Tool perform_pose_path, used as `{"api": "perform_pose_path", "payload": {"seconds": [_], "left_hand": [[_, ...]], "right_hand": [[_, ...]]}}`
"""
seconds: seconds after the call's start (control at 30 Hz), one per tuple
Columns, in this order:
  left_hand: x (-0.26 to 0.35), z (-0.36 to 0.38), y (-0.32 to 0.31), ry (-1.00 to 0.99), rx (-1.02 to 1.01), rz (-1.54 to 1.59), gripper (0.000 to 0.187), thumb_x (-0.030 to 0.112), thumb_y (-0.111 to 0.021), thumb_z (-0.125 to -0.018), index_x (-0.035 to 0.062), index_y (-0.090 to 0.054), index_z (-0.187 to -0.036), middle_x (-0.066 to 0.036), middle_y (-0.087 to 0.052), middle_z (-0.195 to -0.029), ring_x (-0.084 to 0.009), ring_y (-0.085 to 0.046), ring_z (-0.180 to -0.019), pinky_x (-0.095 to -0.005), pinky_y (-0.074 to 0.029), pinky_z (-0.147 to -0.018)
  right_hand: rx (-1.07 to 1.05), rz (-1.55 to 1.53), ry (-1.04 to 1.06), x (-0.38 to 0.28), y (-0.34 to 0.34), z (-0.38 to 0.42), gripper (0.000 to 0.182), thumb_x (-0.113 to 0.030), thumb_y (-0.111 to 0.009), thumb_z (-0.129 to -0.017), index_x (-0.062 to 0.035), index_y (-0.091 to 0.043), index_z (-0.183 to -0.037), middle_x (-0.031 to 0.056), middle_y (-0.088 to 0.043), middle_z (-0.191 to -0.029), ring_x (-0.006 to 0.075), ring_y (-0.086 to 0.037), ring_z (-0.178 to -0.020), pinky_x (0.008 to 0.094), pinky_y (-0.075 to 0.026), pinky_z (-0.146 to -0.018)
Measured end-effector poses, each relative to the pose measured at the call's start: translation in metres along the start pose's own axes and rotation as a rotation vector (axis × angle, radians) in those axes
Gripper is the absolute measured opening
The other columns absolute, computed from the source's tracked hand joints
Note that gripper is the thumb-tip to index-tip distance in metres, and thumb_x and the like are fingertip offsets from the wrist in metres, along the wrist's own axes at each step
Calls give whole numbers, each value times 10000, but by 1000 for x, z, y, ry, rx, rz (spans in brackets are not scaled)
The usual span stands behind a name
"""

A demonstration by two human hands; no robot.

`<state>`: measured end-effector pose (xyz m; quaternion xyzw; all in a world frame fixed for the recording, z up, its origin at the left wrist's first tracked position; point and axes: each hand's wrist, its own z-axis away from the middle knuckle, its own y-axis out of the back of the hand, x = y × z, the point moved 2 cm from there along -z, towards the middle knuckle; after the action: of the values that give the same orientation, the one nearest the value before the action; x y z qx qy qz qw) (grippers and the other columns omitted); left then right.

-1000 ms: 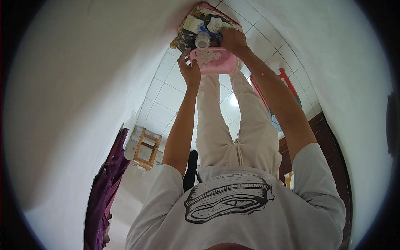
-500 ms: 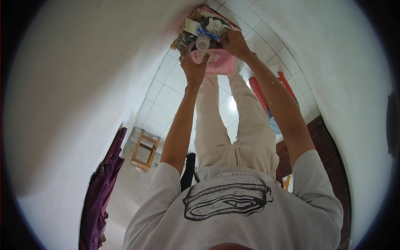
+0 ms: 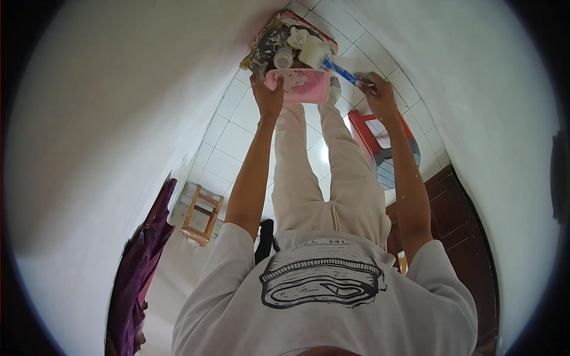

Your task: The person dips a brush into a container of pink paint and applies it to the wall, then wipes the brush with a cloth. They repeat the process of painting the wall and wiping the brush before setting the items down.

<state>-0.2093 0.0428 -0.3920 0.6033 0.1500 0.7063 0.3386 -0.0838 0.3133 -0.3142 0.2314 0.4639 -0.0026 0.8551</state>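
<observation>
My right hand (image 3: 380, 95) is closed round the blue handle of a putty knife (image 3: 314, 52), whose wide cream-coloured blade points up and left. My left hand (image 3: 267, 95) grips the left end of a pink plastic tub (image 3: 314, 95), thumb over the rim. White paste (image 3: 294, 82) is smeared inside the tub. Just beyond the tub stands a small pale round container (image 3: 283, 58). Near it is a crumpled white lump (image 3: 298, 38), on a dark, paste-spattered surface (image 3: 270, 47) with worn edges.
Red and grey plastic stool (image 3: 380, 148) stands on the white tiled floor (image 3: 231, 133) to the right. A wooden stool (image 3: 202, 216) is at the left, near a purple curtain (image 3: 142, 261). White walls rise on both sides; a dark brown door (image 3: 457, 207) is at right.
My right hand has lifted the putty knife off the spattered surface and drawn it right and toward me. My left hand stays on the tub, which has shifted slightly left.
</observation>
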Motion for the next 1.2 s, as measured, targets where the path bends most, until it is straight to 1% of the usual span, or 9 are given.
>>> {"api": "perform_pose_path", "payload": {"seconds": [0.13,0.27,0.33,0.5,0.6,0.7,0.73,0.9,1.2], "left_hand": [[-24,18,6,169,32,23,452,108,-635,-925,67,-534,-1364,-177,-557,-1246,-274,-594,-1117,-395,-528,-913],[-25,34,14,231,-26,5,419,87,-545,-975,92,-522,-1394,-157,-588,-1199,-231,-641,-1016,-357,-578,-817],[-33,38,14,343,-115,206,421,81,-526,-983,110,-520,-1403,-153,-620,-1143,-201,-667,-930,-334,-601,-772],[-31,40,9,400,-129,331,374,62,-471,-1003,42,-521,-1373,-166,-627,-1109,-211,-677,-913,-325,-628,-767],[-21,44,9,523,-94,373,251,46,-458,-1008,-47,-545,-1224,-174,-587,-1119,-247,-664,-969,-383,-648,-807],[-19,49,4,565,-56,441,216,43,-479,-999,-58,-511,-1187,-176,-543,-1132,-250,-638,-1013,-398,-648,-817],[-19,51,3,565,-59,439,216,43,-479,-999,-58,-511,-1187,-176,-543,-1132,-250,-638,-1013,-398,-648,-817],[-24,60,-2,599,-61,554,229,52,-500,-992,-33,-441,-1196,-162,-486,-1138,-246,-599,-1027,-400,-643,-841],[-25,64,0,651,-104,542,255,75,-499,-980,4,-466,-1222,-149,-503,-1175,-237,-577,-1043,-381,-637,-802]], "right_hand": [[-27,55,-45,14,19,27,176,-85,-645,-914,-39,-700,-1075,140,-691,-918,257,-678,-816,345,-512,-742],[-72,148,-22,7,20,40,167,-83,-646,-910,-37,-703,-1061,150,-688,-927,267,-678,-821,354,-515,-725],[-88,121,-94,7,9,44,165,-83,-645,-907,-39,-707,-1053,159,-689,-940,271,-679,-819,358,-517,-707],[14,121,-136,15,-35,60,195,-111,-660,-895,-26,-703,-1065,168,-697,-880,280,-676,-725,347,-512,-667],[179,25,-218,12,-70,77,212,-119,-656,-906,2,-693,-1076,144,-700,-819,230,-672,-693,319,-512,-657],[296,-604,-434,13,-99,94,259,-114,-613,-960,84,-643,-1124,85,-671,-867,138,-649,-757,276,-548,-734],[299,-605,-436,17,-106,96,259,-114,-613,-960,84,-643,-1124,85,-671,-867,138,-649,-757,276,-548,-734],[343,-1244,-671,20,-130,93,359,-81,-584,-956,96,-517,-1261,119,-622,-1031,181,-634,-916,313,-554,-886],[278,-1221,-649,31,-156,77,430,-34,-553,-913,104,-453,-1307,116,-596,-1055,215,-641,-971,331,-540,-957]]}}
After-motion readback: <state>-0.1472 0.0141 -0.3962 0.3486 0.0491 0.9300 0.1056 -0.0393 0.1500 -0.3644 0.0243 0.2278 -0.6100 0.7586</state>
